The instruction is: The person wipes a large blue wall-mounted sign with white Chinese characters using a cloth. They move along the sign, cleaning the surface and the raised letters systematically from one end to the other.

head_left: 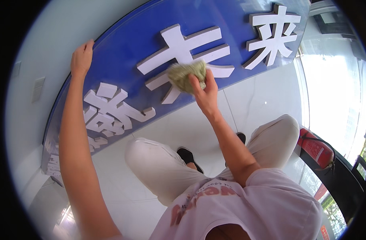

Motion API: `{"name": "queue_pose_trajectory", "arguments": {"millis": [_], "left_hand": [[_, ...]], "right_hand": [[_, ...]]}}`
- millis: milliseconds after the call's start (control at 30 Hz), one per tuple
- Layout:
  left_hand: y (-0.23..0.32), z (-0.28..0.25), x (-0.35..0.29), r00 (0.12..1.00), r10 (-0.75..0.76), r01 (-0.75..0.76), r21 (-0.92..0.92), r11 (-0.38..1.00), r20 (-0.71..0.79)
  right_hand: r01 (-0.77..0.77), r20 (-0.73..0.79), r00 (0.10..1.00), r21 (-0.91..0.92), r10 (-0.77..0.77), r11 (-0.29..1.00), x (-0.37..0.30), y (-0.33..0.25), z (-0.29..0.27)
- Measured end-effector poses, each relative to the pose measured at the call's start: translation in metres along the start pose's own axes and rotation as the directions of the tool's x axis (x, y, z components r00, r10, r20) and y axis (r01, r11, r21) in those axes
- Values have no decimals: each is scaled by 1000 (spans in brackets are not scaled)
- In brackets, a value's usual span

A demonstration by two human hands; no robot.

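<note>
A long blue sign board (123, 52) with raised white characters stretches across the view in front of me. My right hand (207, 93) grips a crumpled greenish cloth (185, 76), blurred at its left side. The cloth covers the lower part of the middle white character (183, 44). Up at the board's far left edge, my left hand (82, 60) rests with its fingers bent over the rim. Beyond the right hand, another white character (273, 36) stands out near the board's right end; a further one (111, 110) sits at the lower left.
Pale floor tiles (247, 100) lie under my bent knees and black shoes (189, 158). A red fire extinguisher (315, 149) stands at the right beside a dark ledge and bright glass. On the left, a white wall (25, 120) carries a switch plate (38, 89).
</note>
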State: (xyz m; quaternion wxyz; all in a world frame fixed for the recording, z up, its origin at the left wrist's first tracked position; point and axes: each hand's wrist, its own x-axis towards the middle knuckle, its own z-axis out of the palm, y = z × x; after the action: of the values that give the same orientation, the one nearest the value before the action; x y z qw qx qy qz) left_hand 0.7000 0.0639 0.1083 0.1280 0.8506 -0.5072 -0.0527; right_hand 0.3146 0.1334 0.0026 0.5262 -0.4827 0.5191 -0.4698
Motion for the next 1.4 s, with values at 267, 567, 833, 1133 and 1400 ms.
{"name": "queue_pose_trajectory", "arguments": {"millis": [267,567,833,1133,1400], "left_hand": [[16,-7,2,995,-31,30,12,999,93],[23,-14,2,996,-29,29,12,1000,82],[18,-14,-6,996,-46,46,2,999,79],[18,-9,-10,999,-38,39,-33,999,21],[20,-17,-5,994,-66,66,5,998,88]], "right_hand": [[706,328,679,-537,-657,462,49,51,19],[157,327,937,-710,124,686,-36,139,-103],[732,314,671,-422,-672,535,78,-52,15],[846,590,480,-508,-649,165,56,56,-4],[386,434,897,-666,-90,638,-21,108,-121]]}}
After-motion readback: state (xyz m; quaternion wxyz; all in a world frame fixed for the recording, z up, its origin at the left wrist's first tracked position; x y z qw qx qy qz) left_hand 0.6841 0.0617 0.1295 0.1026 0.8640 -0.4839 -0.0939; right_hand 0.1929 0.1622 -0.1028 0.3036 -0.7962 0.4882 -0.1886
